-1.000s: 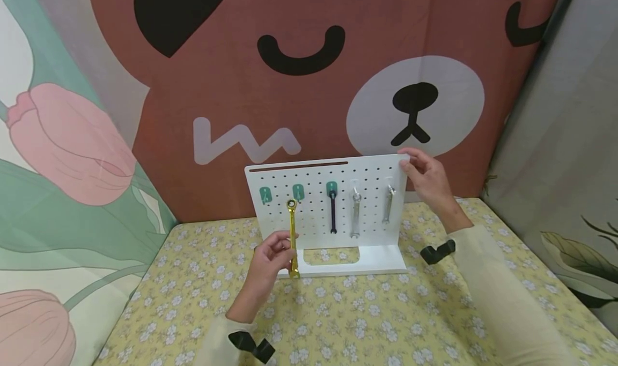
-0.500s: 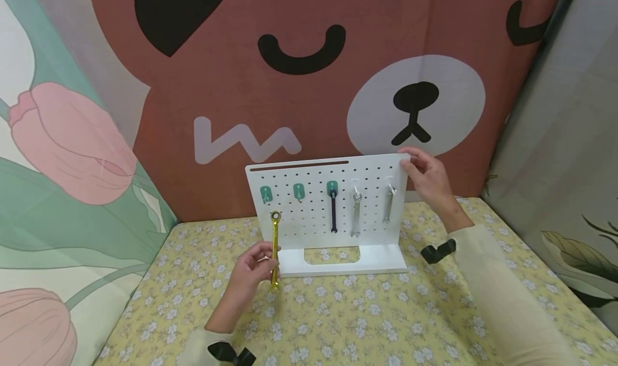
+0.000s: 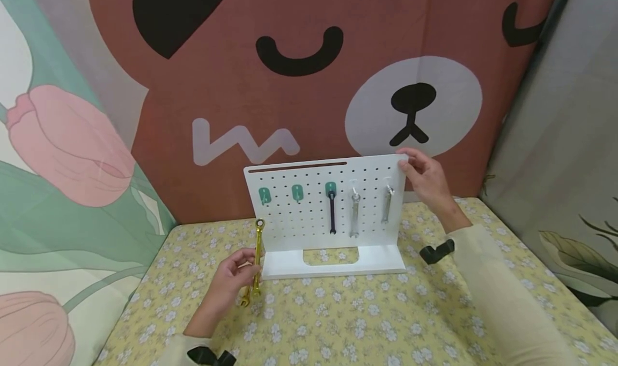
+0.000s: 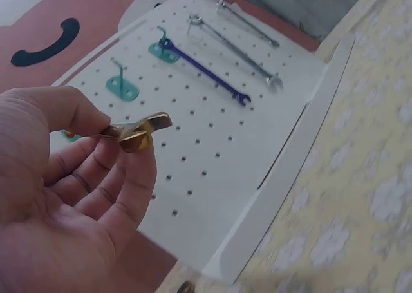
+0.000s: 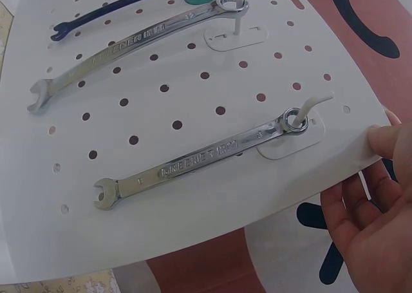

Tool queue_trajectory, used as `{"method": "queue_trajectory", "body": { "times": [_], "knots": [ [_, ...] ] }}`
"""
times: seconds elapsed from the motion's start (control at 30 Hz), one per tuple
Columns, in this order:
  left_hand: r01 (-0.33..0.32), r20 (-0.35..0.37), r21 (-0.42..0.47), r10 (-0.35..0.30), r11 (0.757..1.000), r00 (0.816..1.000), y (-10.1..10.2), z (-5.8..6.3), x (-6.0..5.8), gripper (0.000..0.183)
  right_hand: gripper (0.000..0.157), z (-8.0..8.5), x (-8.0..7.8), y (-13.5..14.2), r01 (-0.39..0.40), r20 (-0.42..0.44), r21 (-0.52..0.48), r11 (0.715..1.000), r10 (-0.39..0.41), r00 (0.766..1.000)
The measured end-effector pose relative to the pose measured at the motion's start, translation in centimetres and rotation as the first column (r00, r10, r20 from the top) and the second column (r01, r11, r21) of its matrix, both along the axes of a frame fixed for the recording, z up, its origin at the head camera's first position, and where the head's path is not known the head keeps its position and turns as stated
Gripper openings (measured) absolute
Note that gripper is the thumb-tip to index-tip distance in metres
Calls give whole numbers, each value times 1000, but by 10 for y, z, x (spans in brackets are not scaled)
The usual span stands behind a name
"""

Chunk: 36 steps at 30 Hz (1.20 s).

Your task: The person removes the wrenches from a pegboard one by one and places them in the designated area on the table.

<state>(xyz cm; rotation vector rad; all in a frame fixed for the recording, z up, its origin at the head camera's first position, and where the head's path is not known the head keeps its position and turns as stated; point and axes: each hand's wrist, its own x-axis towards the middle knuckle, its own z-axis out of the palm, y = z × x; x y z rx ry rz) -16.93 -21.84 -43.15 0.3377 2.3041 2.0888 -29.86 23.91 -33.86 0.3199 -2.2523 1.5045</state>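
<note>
My left hand pinches a gold combination wrench between thumb and fingers, ring end up, beside the pegboard's left edge. In the left wrist view the open end of this wrench points at the camera. Below the fingers shows another gold open end, apparently a second wrench on the table, the rest hidden. My right hand grips the top right corner of the white pegboard, thumb in front, fingers behind. A dark purple wrench and two silver wrenches, one central, one outer, hang there.
Two green hooks, one far left and one nearer the middle, carry nothing. The board's white base stands on a table with a yellow floral cloth. A printed bear backdrop rises close behind.
My left hand has moved left and slightly down with the gold wrench, away from the board's front. Another gold end has come into sight beneath it. My right hand stays at the corner.
</note>
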Motion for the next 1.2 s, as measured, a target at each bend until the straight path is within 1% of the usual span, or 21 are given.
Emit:
{"method": "queue_trajectory", "body": {
  "times": [0.17,0.27,0.33,0.53,0.63,0.77,1.0,1.1,1.2],
  "knots": [
    [-64,1,-58,64,996,998,-11,-3,0,27,40,1,1,1,0,-5,2,1000,0,1000],
    [-88,12,-79,89,993,996,-17,-5,-1,28,41,1,1,1,3,-3,5,1000,-3,1000],
    [-93,28,-87,95,992,995,-21,-7,-3,28,42,1,1,0,5,1,3,1000,-5,1000],
    [-63,83,-141,75,988,994,-32,-12,-7,32,41,0,2,-1,6,6,5,1000,-6,1000],
    [-50,103,-151,66,987,992,-38,-13,-9,34,41,-1,1,-1,6,3,11,1000,-6,1000],
    [-35,118,-154,53,988,992,-45,-16,-13,35,41,-2,1,-2,10,-6,21,1000,-10,1000],
    [23,133,-187,2,982,991,-56,-21,-21,34,41,-1,1,-2,9,-5,15,1000,-9,1000],
    [18,153,-197,13,980,988,-59,-24,-23,33,41,-1,1,-2,10,-6,20,1000,-10,1000],
    [-6,179,-220,46,976,983,-62,-26,-25,31,41,-1,0,-1,15,-6,24,1000,-14,1000]
  ]
}}
